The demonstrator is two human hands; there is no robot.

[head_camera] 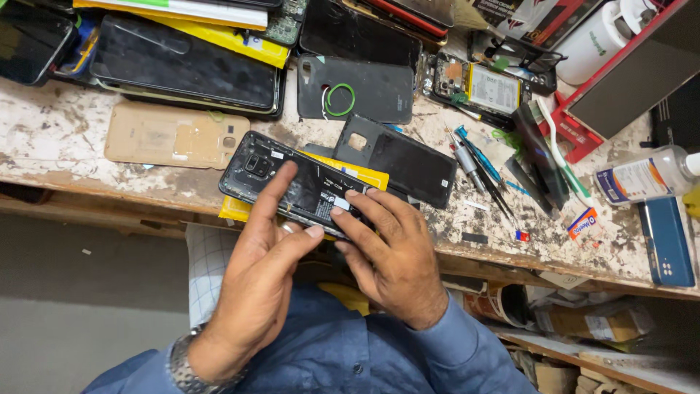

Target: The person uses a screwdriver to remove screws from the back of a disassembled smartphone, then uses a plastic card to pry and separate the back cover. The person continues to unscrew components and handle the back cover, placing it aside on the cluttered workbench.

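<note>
A black opened phone [292,181] with its back cover off lies near the front edge of the worn workbench [65,138], on top of a yellow packet [364,175]. My left hand [259,273] rests on it, index finger stretched toward the camera module and thumb pressing at the lower edge. Fingers of my right hand [390,252] press on the phone's lower end beside a small white sticker. A black back cover [405,159] lies just behind the phone.
A tan back cover [171,136] lies to the left. Several phones and covers are piled at the back, one with a green ring [340,100]. Screwdrivers and tweezers [481,171], a clear bottle [645,175] and a blue phone [667,244] lie right.
</note>
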